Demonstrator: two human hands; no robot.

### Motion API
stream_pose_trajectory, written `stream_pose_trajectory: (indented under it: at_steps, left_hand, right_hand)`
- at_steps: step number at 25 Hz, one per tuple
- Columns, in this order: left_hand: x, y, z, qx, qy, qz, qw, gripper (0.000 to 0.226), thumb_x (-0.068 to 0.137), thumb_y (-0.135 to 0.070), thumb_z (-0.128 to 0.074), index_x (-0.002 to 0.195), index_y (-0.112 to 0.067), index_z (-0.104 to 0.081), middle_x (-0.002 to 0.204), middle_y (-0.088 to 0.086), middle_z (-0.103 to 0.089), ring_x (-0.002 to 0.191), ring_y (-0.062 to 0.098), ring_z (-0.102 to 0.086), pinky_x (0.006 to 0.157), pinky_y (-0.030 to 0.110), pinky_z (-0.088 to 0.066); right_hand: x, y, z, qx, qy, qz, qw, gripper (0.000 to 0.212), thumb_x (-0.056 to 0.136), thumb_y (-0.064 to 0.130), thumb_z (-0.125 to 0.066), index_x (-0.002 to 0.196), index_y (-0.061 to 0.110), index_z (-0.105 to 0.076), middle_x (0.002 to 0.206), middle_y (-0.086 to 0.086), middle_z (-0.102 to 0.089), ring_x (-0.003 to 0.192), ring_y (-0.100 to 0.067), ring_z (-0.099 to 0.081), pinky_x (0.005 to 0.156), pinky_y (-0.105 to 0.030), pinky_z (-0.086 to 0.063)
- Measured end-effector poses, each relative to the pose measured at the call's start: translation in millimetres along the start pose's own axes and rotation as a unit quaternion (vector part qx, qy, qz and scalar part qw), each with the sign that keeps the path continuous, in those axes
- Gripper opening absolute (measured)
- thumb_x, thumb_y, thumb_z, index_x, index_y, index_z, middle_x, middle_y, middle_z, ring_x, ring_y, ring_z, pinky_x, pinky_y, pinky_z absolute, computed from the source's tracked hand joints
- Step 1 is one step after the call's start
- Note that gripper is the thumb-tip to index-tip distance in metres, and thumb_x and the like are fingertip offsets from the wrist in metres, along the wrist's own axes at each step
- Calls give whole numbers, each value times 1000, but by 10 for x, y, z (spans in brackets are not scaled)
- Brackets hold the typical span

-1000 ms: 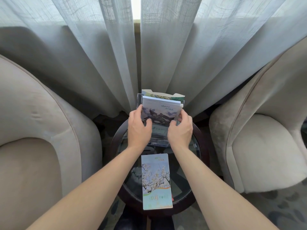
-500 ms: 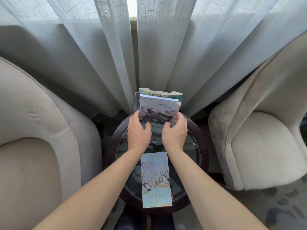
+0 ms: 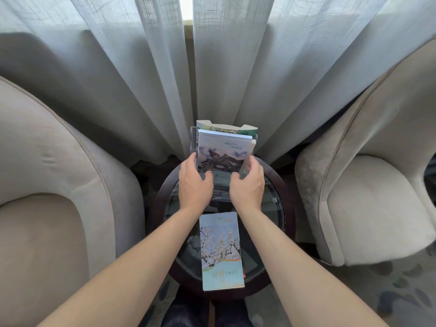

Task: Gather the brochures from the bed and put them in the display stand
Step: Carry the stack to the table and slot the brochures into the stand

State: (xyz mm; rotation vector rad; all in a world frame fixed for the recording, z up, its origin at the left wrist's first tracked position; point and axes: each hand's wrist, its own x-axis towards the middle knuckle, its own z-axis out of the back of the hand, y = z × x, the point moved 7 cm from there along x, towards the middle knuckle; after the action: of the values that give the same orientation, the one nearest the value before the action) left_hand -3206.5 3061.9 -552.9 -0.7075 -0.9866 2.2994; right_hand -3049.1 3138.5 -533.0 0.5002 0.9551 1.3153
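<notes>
A clear display stand (image 3: 193,142) sits at the far edge of a round glass table (image 3: 275,215). Several brochures stand in it: a horse-picture brochure (image 3: 225,151) in front and a green-patterned brochure (image 3: 227,128) behind. My left hand (image 3: 194,182) is at the stand's lower left corner, fingertips touching its edge, fingers relaxed. My right hand (image 3: 248,184) hovers at the lower right corner, loosely curved and holding nothing. A blossom-picture brochure (image 3: 220,251) lies flat on the table's near side, between my forearms.
Beige armchairs flank the table, one on the left (image 3: 59,185) and one on the right (image 3: 368,190). Sheer grey curtains (image 3: 141,79) hang right behind the stand. Patterned carpet (image 3: 389,293) shows at the lower right.
Both hands have slid down from the sides of the brochure stack to the stand's base and loosened their hold. The stack now sits in the stand on its own.
</notes>
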Motion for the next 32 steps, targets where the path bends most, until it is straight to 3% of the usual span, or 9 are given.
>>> stream_pose_trajectory:
  at_steps: [6,11,17,20,22,24,27,29,32]
  left_hand:
    - [-189,265,53,53,34,8,998,33,93,-27,-57,126,-22,-54,126,-3,-57,116,17,-54,96,35,-45]
    - [-538,693,-170,59,129,97,985,44,96,-35,-57,135,-16,-52,138,3,-54,123,19,-53,93,28,-37]
    - [-1212,1300,-362,6,103,194,976,55,96,-37,-57,144,-14,-43,144,6,-49,127,23,-50,92,30,-36]
    - [-1542,1563,-487,-2,107,218,970,64,96,-34,-57,151,-12,-33,153,10,-40,136,25,-43,107,35,-36]
    - [-1700,1641,-541,37,110,181,977,69,96,-31,-56,155,-12,-25,160,11,-28,146,26,-28,117,42,-28]
    - [-1791,1643,-623,153,138,59,977,71,96,-27,-55,156,-15,-21,163,11,-16,151,26,-12,119,44,-23]
    - [-1943,1675,-864,333,210,-111,913,72,92,-27,-57,156,-21,-23,165,12,-6,151,29,-5,118,42,-25]
    - [-1976,1745,-936,367,232,-121,893,70,92,-25,-55,155,-24,-25,165,11,-4,152,27,-1,118,42,-22]
    - [-1980,1799,-939,355,227,-100,901,67,92,-23,-54,154,-29,-27,165,10,-2,151,32,1,117,45,-23]
  right_hand:
    - [-117,-399,34,-94,83,-47,991,50,94,27,-60,142,20,-50,138,1,-54,125,-21,-52,94,-32,-41]
    - [-339,-882,54,-138,185,-55,971,50,93,30,-60,141,18,-52,138,-2,-58,123,-21,-55,94,-32,-43]
    - [-735,-1604,110,-160,241,-73,954,59,94,29,-61,148,15,-45,146,-5,-53,131,-23,-51,101,-35,-41]
    - [-964,-1846,103,-173,262,-61,948,59,95,27,-61,149,13,-42,148,-8,-50,134,-26,-48,103,-35,-39]
    - [-1096,-1903,63,-201,277,1,940,54,96,25,-57,147,15,-42,149,-7,-45,138,-27,-43,103,-36,-38]
    - [-1227,-1933,-55,-280,307,105,903,59,98,23,-53,152,15,-33,160,-6,-30,148,-25,-27,112,-37,-33]
    - [-1392,-2062,-236,-392,341,212,827,71,97,22,-51,159,13,-18,169,-6,-7,155,-22,-6,121,-38,-23]
    - [-1447,-2137,-303,-444,347,230,793,71,98,24,-49,159,13,-14,169,-6,-1,155,-22,0,120,-41,-23]
    - [-1474,-2193,-329,-476,339,229,779,72,99,28,-49,160,14,-13,169,-7,4,155,-26,3,121,-44,-22]
